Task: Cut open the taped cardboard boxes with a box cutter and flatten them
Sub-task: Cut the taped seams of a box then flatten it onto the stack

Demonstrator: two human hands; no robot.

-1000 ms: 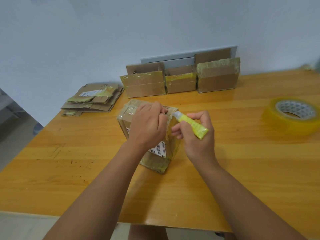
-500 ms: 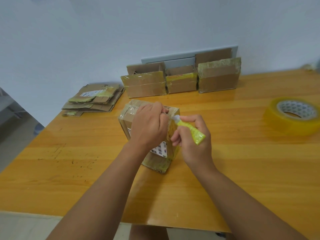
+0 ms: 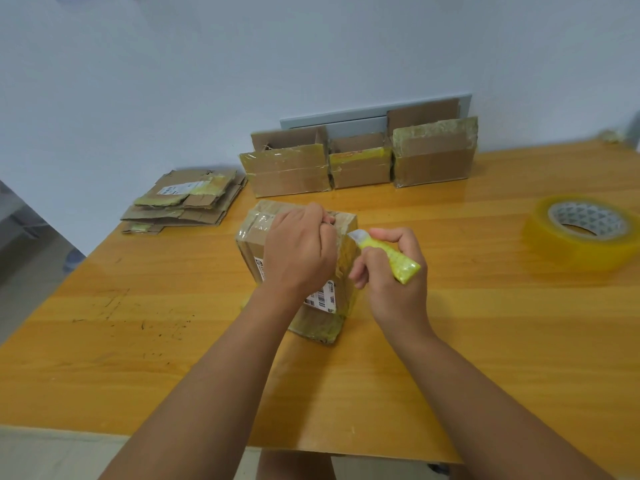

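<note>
A small taped cardboard box (image 3: 258, 233) with a barcode label stands in the middle of the wooden table (image 3: 485, 323). My left hand (image 3: 299, 251) lies over its top with the fingers curled round the far right upper edge, holding it steady. My right hand (image 3: 388, 278) grips a yellow box cutter (image 3: 391, 256), whose pale tip touches the box's upper right edge. Three taped boxes (image 3: 287, 169) (image 3: 360, 164) (image 3: 434, 157) stand in a row by the wall. A pile of flattened cardboard (image 3: 187, 202) lies at the back left.
A big roll of yellow packing tape (image 3: 585, 230) lies at the right side of the table. A grey panel (image 3: 346, 121) leans on the wall behind the boxes. The table's front edge runs near my body, and the floor shows at the left.
My right hand has shifted slightly, with the cutter's tip staying at the box's upper right edge. The left hand and the box have hardly moved.
</note>
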